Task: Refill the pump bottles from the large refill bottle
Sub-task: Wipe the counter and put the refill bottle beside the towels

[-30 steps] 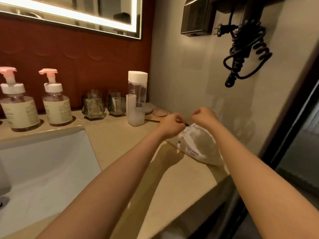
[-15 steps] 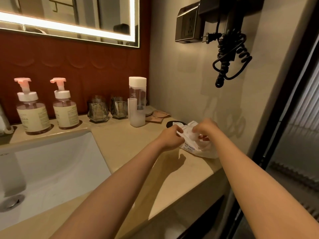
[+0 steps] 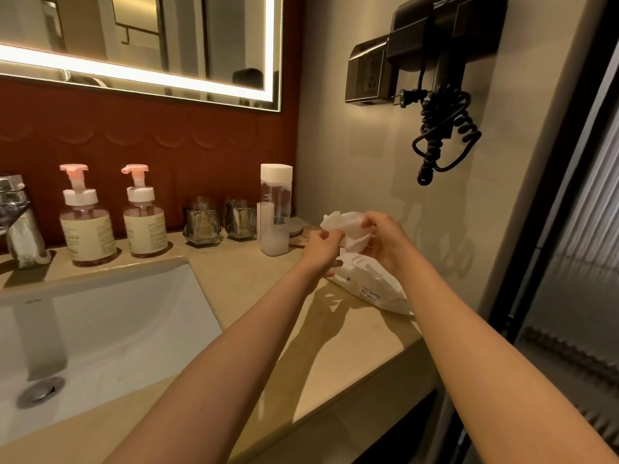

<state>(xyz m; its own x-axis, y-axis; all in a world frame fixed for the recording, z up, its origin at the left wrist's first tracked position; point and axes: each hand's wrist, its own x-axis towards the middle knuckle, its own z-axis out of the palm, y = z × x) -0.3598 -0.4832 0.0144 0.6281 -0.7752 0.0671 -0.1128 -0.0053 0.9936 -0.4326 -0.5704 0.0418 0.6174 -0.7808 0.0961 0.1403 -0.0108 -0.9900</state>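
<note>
- Presently both hands meet above the far right of the counter (image 3: 254, 306), sharing a crumpled white wipe (image 3: 341, 222).
- The left hand (image 3: 321, 246) pinches its left edge, and the right hand (image 3: 385, 241) curls its fingers round the right side.
- The wipes pack (image 3: 371, 288) lies flat just beneath them.
- The refill bottle (image 3: 275, 212) stands capped and upright, just left of the left hand's fingers, not touching them.
- The left pump bottle (image 3: 87, 226) and right pump bottle (image 3: 144, 222) stand behind the sink (image 3: 110, 316), well apart from both hands.
</note>
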